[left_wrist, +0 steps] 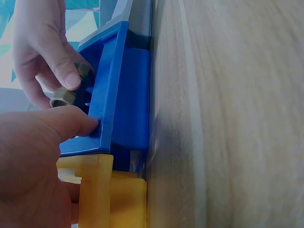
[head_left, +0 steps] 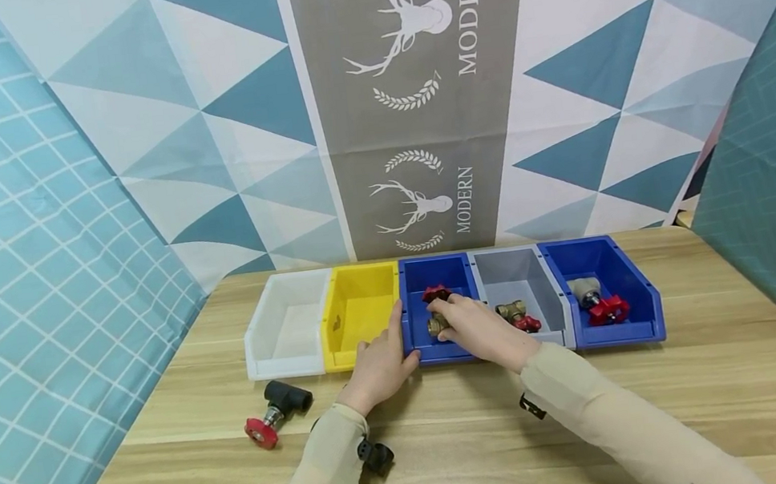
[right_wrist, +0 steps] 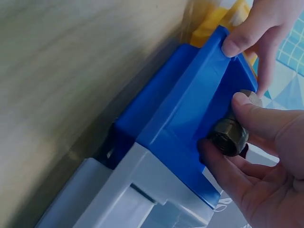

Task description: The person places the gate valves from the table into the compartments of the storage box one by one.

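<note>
In the head view my right hand (head_left: 477, 328) reaches into the middle blue bin (head_left: 438, 354). Its thumb and fingers pinch a brass valve (right_wrist: 229, 135), whose red handwheel (head_left: 435, 293) points toward the back of that bin. My left hand (head_left: 379, 366) holds the front corner where this bin meets the yellow bin (head_left: 366, 309). The left thumb presses on the blue front lip, and the index finger stretches along the dividing wall. Fingers of the right hand cover part of the valve body.
Right of the middle bin, a grey bin (head_left: 546, 287) holds a brass valve (head_left: 513, 312). A grey valve (head_left: 586, 292) with a red handwheel lies in the far-right blue bin (head_left: 646, 303). The white bin (head_left: 287, 366) stands leftmost. A black valve (head_left: 287, 400) and black fitting (head_left: 376, 457) are nearer.
</note>
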Tool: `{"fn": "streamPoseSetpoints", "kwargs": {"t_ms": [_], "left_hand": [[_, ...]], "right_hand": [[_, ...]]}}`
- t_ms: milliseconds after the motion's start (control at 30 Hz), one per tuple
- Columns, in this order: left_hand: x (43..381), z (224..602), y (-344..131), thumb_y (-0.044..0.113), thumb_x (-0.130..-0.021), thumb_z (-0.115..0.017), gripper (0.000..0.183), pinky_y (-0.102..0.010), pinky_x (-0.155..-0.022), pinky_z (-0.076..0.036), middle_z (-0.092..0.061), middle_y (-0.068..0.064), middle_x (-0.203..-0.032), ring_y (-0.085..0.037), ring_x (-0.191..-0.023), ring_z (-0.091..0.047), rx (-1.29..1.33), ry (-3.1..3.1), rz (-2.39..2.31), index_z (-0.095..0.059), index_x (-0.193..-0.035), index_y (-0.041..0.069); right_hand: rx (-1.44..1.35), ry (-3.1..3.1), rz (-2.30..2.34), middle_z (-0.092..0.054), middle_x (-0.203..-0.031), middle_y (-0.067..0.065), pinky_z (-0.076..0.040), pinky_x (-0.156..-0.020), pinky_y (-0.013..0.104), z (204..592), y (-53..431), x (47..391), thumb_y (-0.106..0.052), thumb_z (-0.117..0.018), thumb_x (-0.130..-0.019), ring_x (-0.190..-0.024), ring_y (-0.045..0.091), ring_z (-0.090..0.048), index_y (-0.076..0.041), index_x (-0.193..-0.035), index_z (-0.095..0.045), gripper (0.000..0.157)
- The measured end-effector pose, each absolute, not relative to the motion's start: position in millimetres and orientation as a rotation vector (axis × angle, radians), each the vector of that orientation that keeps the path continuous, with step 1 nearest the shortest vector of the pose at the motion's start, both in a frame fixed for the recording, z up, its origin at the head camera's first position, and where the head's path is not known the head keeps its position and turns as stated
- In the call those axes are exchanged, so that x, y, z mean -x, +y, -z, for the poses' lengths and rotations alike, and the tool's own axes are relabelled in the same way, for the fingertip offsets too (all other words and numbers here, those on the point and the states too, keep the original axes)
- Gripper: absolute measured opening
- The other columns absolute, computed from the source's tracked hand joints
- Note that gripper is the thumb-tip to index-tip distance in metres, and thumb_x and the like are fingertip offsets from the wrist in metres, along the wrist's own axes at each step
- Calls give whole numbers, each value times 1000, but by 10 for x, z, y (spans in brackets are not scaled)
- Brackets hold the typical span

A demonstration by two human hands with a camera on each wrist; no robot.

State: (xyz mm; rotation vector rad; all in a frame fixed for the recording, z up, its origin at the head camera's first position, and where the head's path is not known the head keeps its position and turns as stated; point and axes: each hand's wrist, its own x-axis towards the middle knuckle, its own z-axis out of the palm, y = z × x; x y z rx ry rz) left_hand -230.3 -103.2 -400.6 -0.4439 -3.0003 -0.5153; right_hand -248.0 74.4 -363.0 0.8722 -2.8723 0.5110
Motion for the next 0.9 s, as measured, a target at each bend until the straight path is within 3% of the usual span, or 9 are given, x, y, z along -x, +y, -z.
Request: {"fn": "streamPoseSetpoints", "kwargs": {"t_ms": [900], "left_hand": [[2324, 4045, -1049, 37, -85, -60, 87, -46, -75, -38, -63, -15, -107, -25, -90, -62, 474, -2972, 477, -5, -146, 7]], "right_hand": [[-774, -3007, -374, -58, -112, 19, -49, -81, 37, 3746, 516, 2627, -12, -65, -83, -99, 29, -59, -1, -123, -53, 43]]}}
